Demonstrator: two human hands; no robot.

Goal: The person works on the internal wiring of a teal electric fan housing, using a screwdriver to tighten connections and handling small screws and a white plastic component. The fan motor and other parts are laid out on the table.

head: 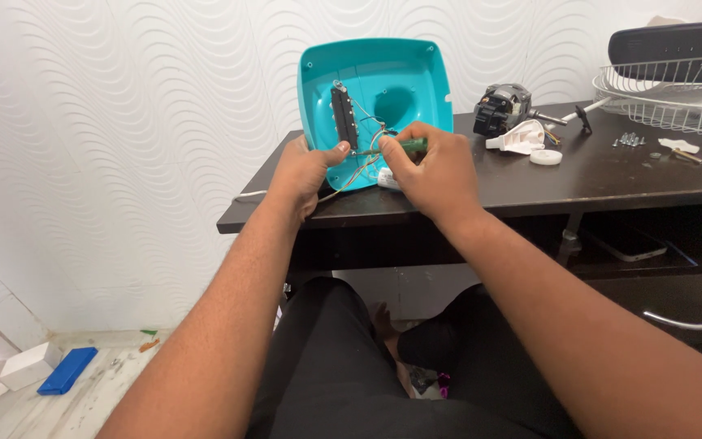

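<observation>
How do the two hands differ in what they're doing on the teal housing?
The left hand steadies the teal housing by its edge, thumb pressed inside; the right hand grips a green-handled screwdriver pointed at the wires. The left holds no tool. Both are bare and rest at the desk edge.

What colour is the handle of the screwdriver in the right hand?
Green; the screwdriver handle shows in the head view, gripped by the right hand.

A dark brown table (611, 175) is carrying a teal plastic housing (383, 89) standing tilted at its front left edge. An electric motor (503, 108), a white plastic piece (522, 138), a white round cap (546, 157) and loose screws (629, 140) are lying to the right, with a white wire grille (668, 102) sitting at the far right.
</observation>
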